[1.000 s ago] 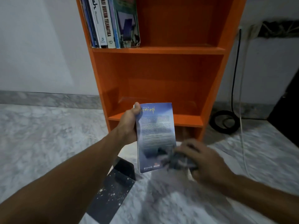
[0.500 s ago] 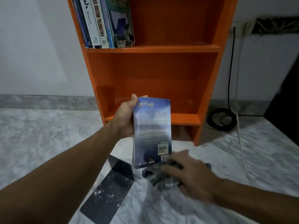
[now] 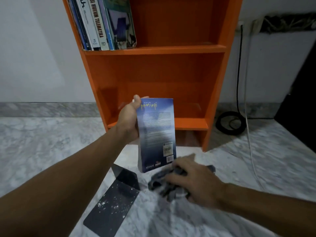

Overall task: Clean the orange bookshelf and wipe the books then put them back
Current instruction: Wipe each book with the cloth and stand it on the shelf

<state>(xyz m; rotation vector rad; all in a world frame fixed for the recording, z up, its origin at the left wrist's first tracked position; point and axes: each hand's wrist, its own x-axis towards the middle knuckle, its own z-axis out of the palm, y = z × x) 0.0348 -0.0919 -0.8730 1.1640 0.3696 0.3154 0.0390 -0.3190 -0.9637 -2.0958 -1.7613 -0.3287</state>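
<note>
My left hand grips a blue paperback book upright by its left edge, back cover toward me, in front of the orange bookshelf. Below and right of the book, my right hand clutches a dark grey cloth just under the book's lower corner, low over the marble floor. Several books stand leaning at the left of the upper shelf. The two lower shelves hold nothing visible.
A black metal bookend speckled with white dust lies on the marble floor below my left arm. A coiled black cable and a white cord lie right of the shelf. A dark object fills the right edge.
My right hand and the cloth slid down off the book's lower cover to beneath it. The book in my left hand stays upright, now a little higher.
</note>
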